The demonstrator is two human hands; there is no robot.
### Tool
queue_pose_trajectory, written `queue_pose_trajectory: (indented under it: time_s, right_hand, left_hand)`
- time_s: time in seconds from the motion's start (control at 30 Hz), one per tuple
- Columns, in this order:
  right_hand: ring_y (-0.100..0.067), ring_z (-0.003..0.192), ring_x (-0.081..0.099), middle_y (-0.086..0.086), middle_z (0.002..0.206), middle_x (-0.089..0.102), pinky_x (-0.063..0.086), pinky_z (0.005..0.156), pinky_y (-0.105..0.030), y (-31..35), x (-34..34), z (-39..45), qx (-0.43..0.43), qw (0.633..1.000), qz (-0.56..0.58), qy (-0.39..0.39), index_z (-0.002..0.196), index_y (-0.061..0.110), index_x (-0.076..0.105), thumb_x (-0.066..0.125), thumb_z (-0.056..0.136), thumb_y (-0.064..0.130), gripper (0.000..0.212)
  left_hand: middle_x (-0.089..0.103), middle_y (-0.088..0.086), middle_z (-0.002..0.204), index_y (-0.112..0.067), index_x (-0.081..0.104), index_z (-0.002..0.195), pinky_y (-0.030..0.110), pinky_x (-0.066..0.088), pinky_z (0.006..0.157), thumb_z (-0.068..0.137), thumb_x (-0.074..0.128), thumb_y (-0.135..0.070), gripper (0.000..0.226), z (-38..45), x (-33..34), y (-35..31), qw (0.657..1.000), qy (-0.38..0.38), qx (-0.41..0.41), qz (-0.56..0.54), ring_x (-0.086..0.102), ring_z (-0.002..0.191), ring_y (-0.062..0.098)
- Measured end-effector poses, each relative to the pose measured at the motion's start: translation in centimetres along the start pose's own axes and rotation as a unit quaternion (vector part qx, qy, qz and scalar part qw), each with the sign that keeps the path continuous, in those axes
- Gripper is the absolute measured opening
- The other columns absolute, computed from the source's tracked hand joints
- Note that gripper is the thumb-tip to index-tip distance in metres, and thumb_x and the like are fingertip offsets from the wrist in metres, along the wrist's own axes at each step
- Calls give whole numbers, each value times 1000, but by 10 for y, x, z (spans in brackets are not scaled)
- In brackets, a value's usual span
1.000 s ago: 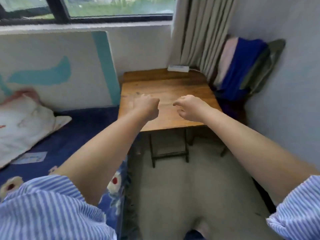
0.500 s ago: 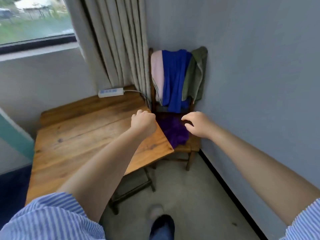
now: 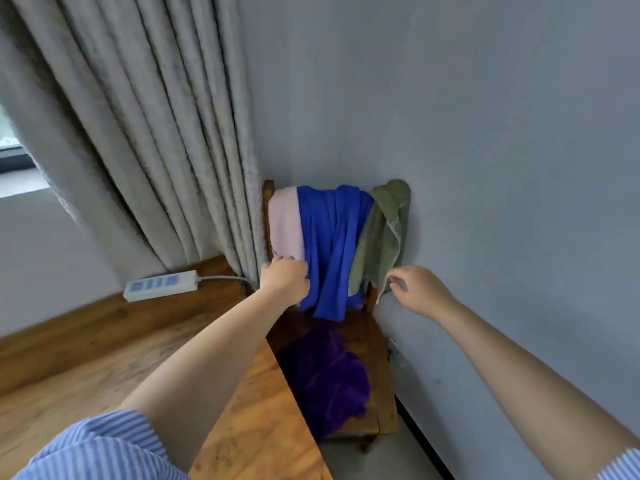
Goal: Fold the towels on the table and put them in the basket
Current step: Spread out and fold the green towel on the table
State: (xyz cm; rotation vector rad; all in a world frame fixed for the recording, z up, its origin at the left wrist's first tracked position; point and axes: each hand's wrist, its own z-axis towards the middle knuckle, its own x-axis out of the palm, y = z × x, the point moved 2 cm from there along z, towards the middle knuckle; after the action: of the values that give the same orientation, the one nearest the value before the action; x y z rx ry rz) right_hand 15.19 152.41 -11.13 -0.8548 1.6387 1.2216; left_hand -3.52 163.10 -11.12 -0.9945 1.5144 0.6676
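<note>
Nearest the camera, two blue-and-white striped sleeves (image 3: 104, 445) frame the bottom corners, with both bare forearms stretching forward. Below the left arm lies the wooden worktop (image 3: 263, 427), its near corner jutting toward a wooden chair (image 3: 377, 344) tucked into the corner of the room. On the chair's seat sits a crumpled purple towel (image 3: 329, 379), touching the worktop's edge. Farther on, the left hand (image 3: 284, 280) has its fingers curled into the cloth at the lower edge of the pink towel (image 3: 285, 223), right where it meets the blue towel (image 3: 330, 247); which of the two it actually grips cannot be told. The right hand (image 3: 417, 289) is at the lower edge of the green towel (image 3: 381, 237), thumb and fingertips drawn close together at the hem; motion blur makes it impossible to tell whether they pinch it. All three towels hang side by side over the chair's backrest, pink on the left, blue in the middle, green on the right. At the far edge of the worktop rests a white power strip (image 3: 161, 285) with its cable running toward the grey curtain (image 3: 145, 133), which hangs down behind it against the pale wall (image 3: 485, 133).
</note>
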Motion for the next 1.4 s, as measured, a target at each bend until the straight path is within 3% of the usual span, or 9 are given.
queue_pose_trajectory:
  time_s: [0.37,0.6,0.7,0.87,1.07,1.13,1.23,1.33,1.4]
  right_hand:
    - [-35,89,58,-23,94,61,32,62,-27,-53,-32,166,80,992,45,-85,92,-6,61,43,91,9,23]
    - [-35,101,57,-22,111,60,44,81,-35,-91,-50,238,97,984,24,-148,111,-3,55,41,92,11,27]
    - [-32,103,57,-19,111,60,43,81,-33,-96,-48,246,100,984,-3,-144,108,-2,56,43,93,16,27]
    - [-30,102,57,-17,109,61,43,80,-31,-104,-43,251,89,986,-2,-140,104,-1,58,42,95,20,28]
    - [-32,90,62,-20,97,65,45,69,-32,-107,-41,252,73,986,13,-147,91,-3,61,42,94,11,24]
    - [-32,61,65,-18,68,66,36,48,-28,-105,-44,251,52,983,-1,-174,66,-2,61,68,75,1,12]
    - [-22,27,49,-6,38,52,22,26,-20,-109,-42,255,33,980,-7,-194,40,8,48,85,35,-6,39]
    - [-23,28,49,-6,39,52,15,24,-15,-100,-57,245,-6,973,-6,-231,42,8,49,70,53,3,24]
    - [-20,30,48,-3,41,52,3,35,-9,-90,-71,232,-51,957,-4,-287,45,10,53,56,66,13,22]
  left_hand:
    - [50,11,125,-6,52,122,32,42,96,96,41,-24,34,147,-10,-44,989,-30,8,-148,44,118,26]
    - [47,5,93,0,60,107,30,44,83,95,45,-26,32,227,-14,-90,959,-66,-53,-272,49,94,20]
    - [55,4,74,-8,62,83,26,40,65,95,46,-33,32,246,-6,-108,951,-54,-73,-296,58,81,21]
    - [33,-3,48,-16,30,48,22,22,42,92,50,-36,53,263,2,-127,945,-43,-88,-313,31,45,9]
    - [35,-1,50,-16,33,47,21,29,47,90,54,-18,48,276,0,-134,911,-62,-110,-392,34,48,9]
    - [47,2,57,-16,42,51,28,45,62,90,55,-16,41,277,-2,-129,896,-67,-109,-424,47,58,14]
    - [54,4,63,-13,55,58,35,50,79,89,56,-11,31,276,-12,-116,868,-87,-115,-475,53,70,19]
    - [59,4,71,-3,67,83,27,50,74,89,58,-9,12,265,-30,-100,844,-122,-99,-513,54,68,16]
    - [58,-1,64,-7,63,77,15,47,64,89,58,-7,13,253,-47,-90,839,-148,-67,-520,52,59,10]
